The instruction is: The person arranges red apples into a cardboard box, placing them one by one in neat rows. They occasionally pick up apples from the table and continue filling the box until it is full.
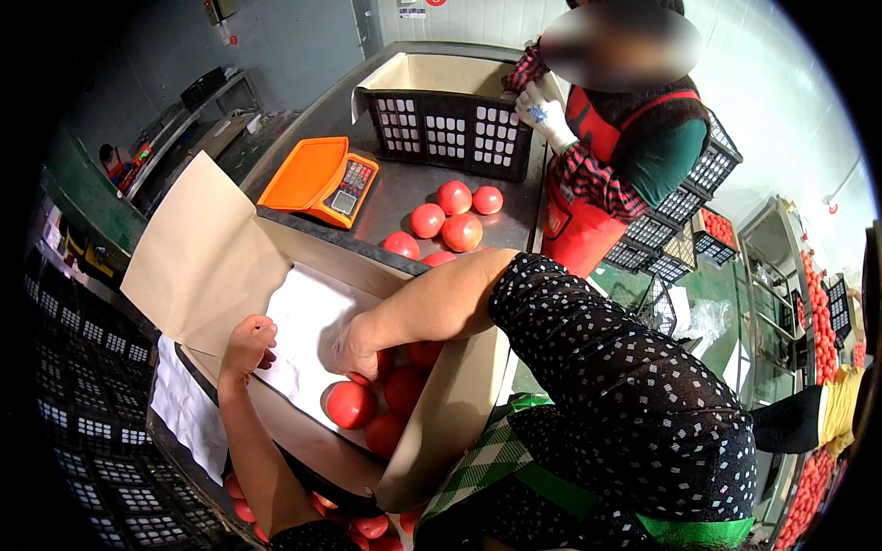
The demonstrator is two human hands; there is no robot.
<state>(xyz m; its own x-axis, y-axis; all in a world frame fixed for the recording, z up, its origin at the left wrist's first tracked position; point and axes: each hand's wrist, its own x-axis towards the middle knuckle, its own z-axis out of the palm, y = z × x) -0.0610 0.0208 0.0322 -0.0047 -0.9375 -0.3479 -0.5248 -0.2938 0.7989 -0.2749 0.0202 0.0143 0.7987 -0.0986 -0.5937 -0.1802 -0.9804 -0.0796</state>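
A crate lined with brown paperboard and white paper [300, 344] stands before me, one liner flap [200, 248] raised at its far left. My right hand [358, 348] reaches down into it and touches a red tomato; the fingertips are hidden, so its grip does not show. Several more tomatoes [351, 405] lie together in the crate's near right end. Over the left wall hovers my left hand [249, 344], fingers loosely curled and apart from the thumb, with nothing visible in it.
On the metal table [386, 182] are an orange scale [320, 179], loose tomatoes [462, 232] and a black lined crate [448, 131]. A co-worker's gloved hand [544, 113] is at that crate. More tomatoes [371, 527] lie below my crate; stacked black crates [96, 427] stand left.
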